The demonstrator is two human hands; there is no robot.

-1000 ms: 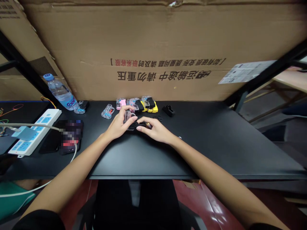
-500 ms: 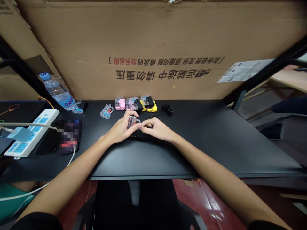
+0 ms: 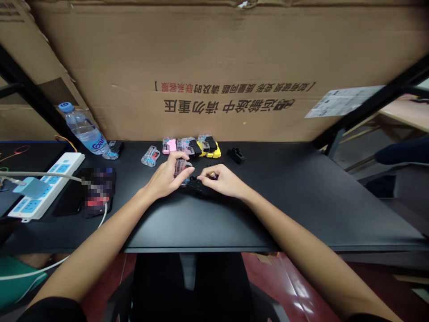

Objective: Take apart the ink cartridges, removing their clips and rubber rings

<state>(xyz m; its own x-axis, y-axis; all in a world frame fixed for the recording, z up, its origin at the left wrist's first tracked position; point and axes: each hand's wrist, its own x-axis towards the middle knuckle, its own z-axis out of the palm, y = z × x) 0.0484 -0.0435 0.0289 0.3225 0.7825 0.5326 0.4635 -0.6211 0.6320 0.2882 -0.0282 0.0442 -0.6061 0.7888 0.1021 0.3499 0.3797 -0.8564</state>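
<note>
From my remote post I find the black part (image 3: 200, 187) at the centre of the frame, low over the dark tabletop (image 3: 161, 228); whether it rests on that surface I cannot make out. Its long axis appears to run left to right, dipping toward the lower right, where its end is lost against the dark surface. The clear connector (image 3: 180, 167) sits just to its upper left, looped lever toward the right. I judge this relation decisive: the black part lies between the 2 hands and slightly below them, with the right hand (image 3: 223, 181) nearer, its thumb tip at the part's upper edge. The right hand is curled in a pinch about a brass-coloured piece (image 3: 212, 175), mostly hidden by the fingers. The left hand (image 3: 165, 177) holds the clear connector between a bent forefinger and an extended thumb. Beyond, in the upper centre, I record a pink connector (image 3: 172, 146) and a yellow connector (image 3: 216, 153) within a close row, an orange-levered connector (image 3: 149, 156) to the left of it and a black housing (image 3: 236, 155) to the right. Toward the left edge I note a water bottle (image 3: 85, 132) and a power strip (image 3: 62, 172); a cardboard sheet (image 3: 228, 53) fills the top.
</note>
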